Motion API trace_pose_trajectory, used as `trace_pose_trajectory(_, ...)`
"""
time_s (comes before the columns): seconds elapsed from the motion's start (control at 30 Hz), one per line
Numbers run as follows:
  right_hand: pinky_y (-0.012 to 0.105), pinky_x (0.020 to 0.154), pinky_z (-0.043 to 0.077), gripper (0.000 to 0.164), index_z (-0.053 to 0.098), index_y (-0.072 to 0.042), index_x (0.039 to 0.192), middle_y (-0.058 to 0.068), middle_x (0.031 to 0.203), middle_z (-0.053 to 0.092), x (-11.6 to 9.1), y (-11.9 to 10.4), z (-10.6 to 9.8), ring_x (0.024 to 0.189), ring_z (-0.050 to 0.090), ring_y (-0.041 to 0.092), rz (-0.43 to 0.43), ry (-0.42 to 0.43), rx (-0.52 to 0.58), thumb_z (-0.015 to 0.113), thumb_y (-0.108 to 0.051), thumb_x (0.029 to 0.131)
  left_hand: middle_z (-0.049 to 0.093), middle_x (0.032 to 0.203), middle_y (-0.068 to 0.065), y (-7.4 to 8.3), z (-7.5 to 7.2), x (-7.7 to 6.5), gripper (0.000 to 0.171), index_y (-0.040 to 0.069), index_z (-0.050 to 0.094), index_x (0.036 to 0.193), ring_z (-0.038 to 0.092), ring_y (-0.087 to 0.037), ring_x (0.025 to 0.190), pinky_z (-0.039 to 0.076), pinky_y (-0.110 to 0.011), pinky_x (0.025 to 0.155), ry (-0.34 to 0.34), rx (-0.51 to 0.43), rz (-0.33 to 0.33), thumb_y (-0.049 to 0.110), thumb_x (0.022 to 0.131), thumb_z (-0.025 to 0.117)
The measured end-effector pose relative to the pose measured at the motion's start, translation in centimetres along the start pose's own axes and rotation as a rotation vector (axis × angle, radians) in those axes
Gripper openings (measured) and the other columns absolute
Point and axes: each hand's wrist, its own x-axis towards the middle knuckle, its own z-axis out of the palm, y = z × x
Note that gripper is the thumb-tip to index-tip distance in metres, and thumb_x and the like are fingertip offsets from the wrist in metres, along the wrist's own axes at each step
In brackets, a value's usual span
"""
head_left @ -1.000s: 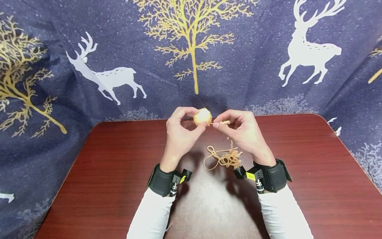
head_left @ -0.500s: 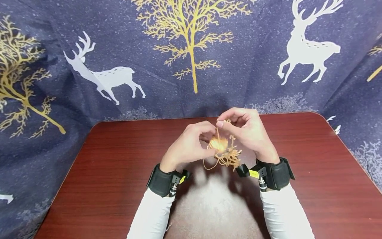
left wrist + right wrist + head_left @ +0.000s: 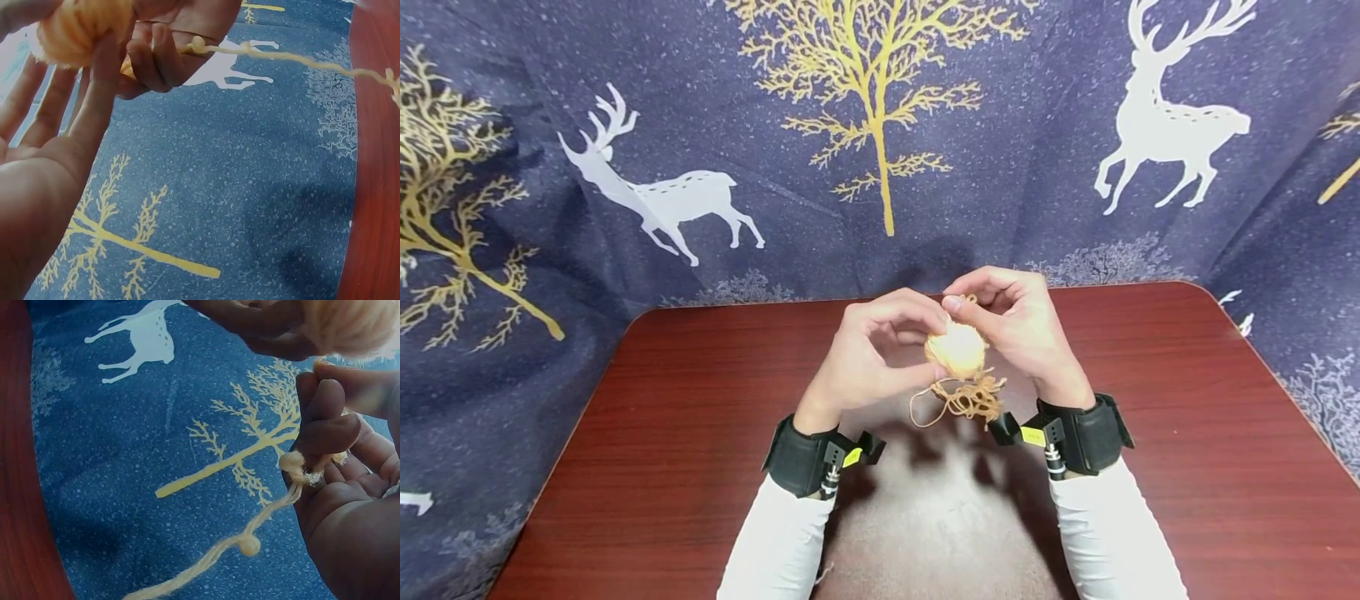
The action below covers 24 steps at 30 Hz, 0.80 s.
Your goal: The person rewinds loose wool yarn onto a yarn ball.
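A small ball of pale orange yarn (image 3: 958,350) is held above the table by my left hand (image 3: 863,357), thumb below and fingers over its far side. Close beside it, my right hand (image 3: 1021,329) pinches the yarn strand between thumb and forefinger. In the right wrist view, a knobbly length of yarn (image 3: 212,555) trails down from the right hand's curled fingers. The left wrist view shows the wound ball (image 3: 80,32) at the fingertips. A tangled heap of loose yarn (image 3: 976,399) lies on the table just below the ball.
The reddish-brown wooden table (image 3: 700,400) has a greyish, shiny patch (image 3: 940,508) at its middle front. Behind it hangs a dark blue cloth (image 3: 820,208) printed with deer and trees. Both wrists wear black straps (image 3: 805,457) with small cameras.
My left hand has brought the ball rightward and down, then slightly back up beside the right hand. The ball has turned in its fingers. My right hand has shifted little, still pinching the strand.
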Motion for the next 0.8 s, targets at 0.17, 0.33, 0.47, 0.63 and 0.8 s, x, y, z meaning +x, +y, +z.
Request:
trace_pose_trajectory(0.17,0.021,0.046,0.046,0.009,0.073,0.004,0.095,0.009,0.073,0.070,0.1,0.4,0.1,0.055,0.058,0.011,-0.017,-0.013,0.004,0.069,0.009,0.088,0.065,0.110,-0.010,0.0,-0.1,0.1,0.036,-0.012,0.065,0.102,0.064,-0.023,0.104,0.059,-0.044,0.090,0.131,-0.119,0.076,-0.020,0.070,0.078)
trace_pose_trajectory(0.33,0.022,0.043,0.045,0.010,0.073,0.002,0.095,0.013,0.070,0.067,0.2,0.6,0.5,0.051,0.056,0.011,-0.020,-0.015,-0.060,0.069,0.009,0.088,0.066,0.108,-0.008,0.0,-0.3,0.3,0.038,0.008,0.071,0.105,0.066,-0.021,0.103,0.060,-0.035,0.087,0.325,-0.169,0.115,-0.013,0.074,0.078)
trace_pose_trajectory(0.47,0.023,0.040,0.040,0.007,0.073,0.000,0.094,0.018,0.071,0.065,0.1,0.4,1.0,0.046,0.048,0.012,0.001,-0.010,-0.164,0.074,0.002,0.088,0.068,0.104,-0.006,-0.1,-0.2,0.5,0.042,0.010,0.071,0.102,0.068,-0.018,0.099,0.060,-0.030,0.082,0.510,-0.136,0.088,-0.020,0.072,0.070)
trace_pose_trajectory(0.63,0.025,0.040,0.035,0.006,0.076,-0.008,0.093,0.011,0.067,0.062,-0.1,0.1,1.6,0.047,0.042,0.013,-0.011,-0.035,-0.250,0.077,-0.005,0.088,0.068,0.101,-0.006,-0.5,-0.3,0.8,0.037,0.006,0.070,0.101,0.069,-0.017,0.093,0.061,-0.028,0.078,0.710,-0.032,0.055,-0.019,0.073,0.074)
trace_pose_trajectory(0.8,0.025,0.042,0.034,0.006,0.076,-0.011,0.092,0.003,0.068,0.061,-0.1,-0.2,2.1,0.051,0.042,0.014,-0.017,-0.072,-0.277,0.078,-0.007,0.088,0.066,0.103,-0.012,-1.1,-0.3,0.7,0.033,-0.008,0.066,0.104,0.067,-0.018,0.095,0.062,-0.034,0.080,0.778,0.157,0.051,-0.014,0.075,0.079)
